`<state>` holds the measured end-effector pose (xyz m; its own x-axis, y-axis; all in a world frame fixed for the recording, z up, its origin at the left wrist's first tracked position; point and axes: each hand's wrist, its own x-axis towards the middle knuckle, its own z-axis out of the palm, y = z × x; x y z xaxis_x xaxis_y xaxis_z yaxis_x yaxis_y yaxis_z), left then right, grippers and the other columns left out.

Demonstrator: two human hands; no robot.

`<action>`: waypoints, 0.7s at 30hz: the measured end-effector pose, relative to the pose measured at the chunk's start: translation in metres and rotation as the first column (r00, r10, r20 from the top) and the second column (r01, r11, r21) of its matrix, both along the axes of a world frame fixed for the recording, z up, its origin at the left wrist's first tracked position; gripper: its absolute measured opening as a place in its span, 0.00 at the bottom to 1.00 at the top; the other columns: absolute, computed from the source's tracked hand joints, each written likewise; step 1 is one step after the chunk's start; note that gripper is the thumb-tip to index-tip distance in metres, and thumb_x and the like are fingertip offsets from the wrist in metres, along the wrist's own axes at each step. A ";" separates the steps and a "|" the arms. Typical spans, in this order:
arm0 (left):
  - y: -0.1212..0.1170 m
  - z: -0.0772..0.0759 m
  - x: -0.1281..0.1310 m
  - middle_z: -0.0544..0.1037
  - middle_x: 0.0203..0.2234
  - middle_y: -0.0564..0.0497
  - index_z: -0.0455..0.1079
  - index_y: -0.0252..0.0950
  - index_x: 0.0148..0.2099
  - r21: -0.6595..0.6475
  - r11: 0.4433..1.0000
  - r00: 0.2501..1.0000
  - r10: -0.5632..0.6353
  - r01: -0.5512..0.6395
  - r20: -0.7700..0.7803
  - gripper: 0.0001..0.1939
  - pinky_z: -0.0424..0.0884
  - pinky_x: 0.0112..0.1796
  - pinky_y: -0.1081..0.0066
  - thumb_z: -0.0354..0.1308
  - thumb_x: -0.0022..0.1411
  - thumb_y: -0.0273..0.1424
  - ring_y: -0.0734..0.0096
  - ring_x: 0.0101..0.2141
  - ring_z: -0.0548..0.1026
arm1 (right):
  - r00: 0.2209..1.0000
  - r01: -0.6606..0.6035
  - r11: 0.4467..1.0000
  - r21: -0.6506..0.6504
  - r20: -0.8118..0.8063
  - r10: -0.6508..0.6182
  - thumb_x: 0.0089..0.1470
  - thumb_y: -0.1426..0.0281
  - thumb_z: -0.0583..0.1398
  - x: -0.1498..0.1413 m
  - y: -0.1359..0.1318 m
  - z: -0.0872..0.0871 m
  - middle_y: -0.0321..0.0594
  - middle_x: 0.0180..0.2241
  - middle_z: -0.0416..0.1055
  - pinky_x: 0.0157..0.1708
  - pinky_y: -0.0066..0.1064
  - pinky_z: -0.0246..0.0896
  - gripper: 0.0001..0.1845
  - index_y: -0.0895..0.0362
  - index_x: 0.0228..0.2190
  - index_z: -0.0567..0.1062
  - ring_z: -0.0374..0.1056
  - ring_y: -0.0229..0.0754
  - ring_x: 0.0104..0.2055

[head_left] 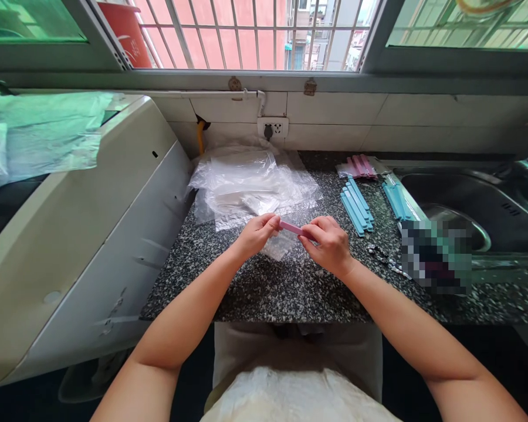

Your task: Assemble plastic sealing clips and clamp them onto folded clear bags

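Note:
A slim pink strip (pixel 290 227), perhaps plastic, is stretched between my two hands above the counter. My left hand (pixel 259 233) pinches its left end with thumb and fingers. The right end sits in the closed fingers of my right hand (pixel 328 243). Just beyond the hands lies a pile of clear plastic bags (pixel 250 181), and one bag's corner reaches under the strip. To the right of my right hand, light-blue strips (pixel 356 205) are stacked in a neat bundle. Behind them lie several pink strips (pixel 361 166) on clear plastic.
More blue strips (pixel 396 199) lie beside the steel sink (pixel 457 176) at right. A blurred-out object (pixel 435 258) sits at the sink's near corner. A large white appliance (pixel 114 228) borders the speckled counter (pixel 281 299) on the left. A wall socket (pixel 273 127) holds a plug.

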<state>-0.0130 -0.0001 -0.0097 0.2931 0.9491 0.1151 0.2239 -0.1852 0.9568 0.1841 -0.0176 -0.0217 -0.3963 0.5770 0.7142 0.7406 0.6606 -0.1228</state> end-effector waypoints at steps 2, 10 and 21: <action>0.000 0.001 0.000 0.67 0.19 0.54 0.64 0.34 0.27 0.016 1.000 1.000 0.006 -0.006 -0.001 0.19 0.63 0.28 0.73 0.48 0.57 0.45 0.75 0.23 0.65 | 1.000 -0.002 1.000 0.013 0.015 0.002 0.53 0.69 0.58 -0.001 -0.001 0.000 0.39 0.25 0.68 0.32 0.30 0.57 0.06 0.56 0.26 0.74 0.60 0.40 0.30; -0.001 0.000 0.001 0.65 0.17 0.54 0.62 0.35 0.24 0.094 0.996 0.995 0.022 -0.013 -0.096 0.19 0.61 0.26 0.73 0.45 0.58 0.43 0.75 0.21 0.64 | 0.997 -0.006 0.996 0.093 0.076 -0.001 0.54 0.66 0.57 -0.001 -0.004 -0.001 0.38 0.23 0.66 0.29 0.30 0.53 0.10 0.56 0.25 0.72 0.58 0.39 0.28; -0.004 0.000 0.003 0.65 0.17 0.54 0.61 0.35 0.25 0.135 0.990 0.993 -0.020 0.035 -0.113 0.20 0.61 0.26 0.73 0.43 0.60 0.43 0.75 0.21 0.63 | 0.997 -0.078 0.989 0.127 0.038 0.074 0.55 0.65 0.56 0.000 -0.003 -0.001 0.36 0.20 0.66 0.27 0.28 0.53 0.12 0.56 0.23 0.70 0.58 0.36 0.25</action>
